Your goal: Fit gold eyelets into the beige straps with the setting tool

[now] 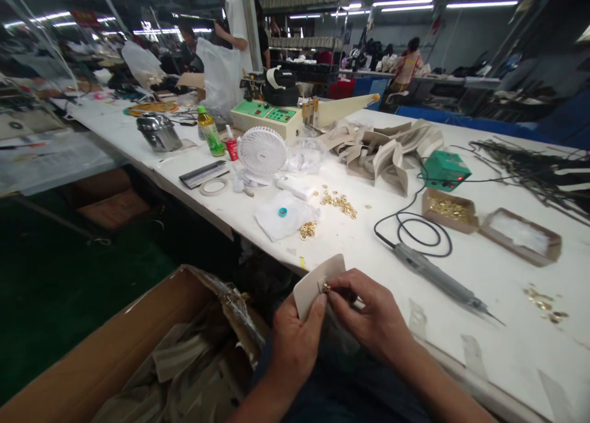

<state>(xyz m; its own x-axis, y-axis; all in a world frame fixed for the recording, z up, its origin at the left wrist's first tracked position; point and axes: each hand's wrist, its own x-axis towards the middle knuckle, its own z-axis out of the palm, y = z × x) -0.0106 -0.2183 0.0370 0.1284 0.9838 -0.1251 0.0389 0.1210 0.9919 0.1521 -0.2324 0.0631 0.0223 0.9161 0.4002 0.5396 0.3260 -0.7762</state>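
Note:
My left hand [297, 340] grips a beige flat panel [318, 280] with rounded corners, thumb on its face, just in front of the table edge. Pinched in the fingertips of my right hand [364, 306] is a small gold metal fitting [326, 288], held against the panel's face; its exact shape is partly hidden by the fingers. On the table beyond lie a small heap of gold fittings [308, 229] and a larger scatter of gold pieces [340, 204]. To the right rests a grey electric screwdriver [436, 276], its cable running to a green power box [445, 169].
A cardboard box [115, 343] holding beige pieces stands at lower left. On the white table [359, 257] are a white fan [262, 152], a green-labelled bottle [211, 131], stacked beige pieces [387, 152], a tray of gold parts [449, 210] and a machine [270, 117]. People are in the background.

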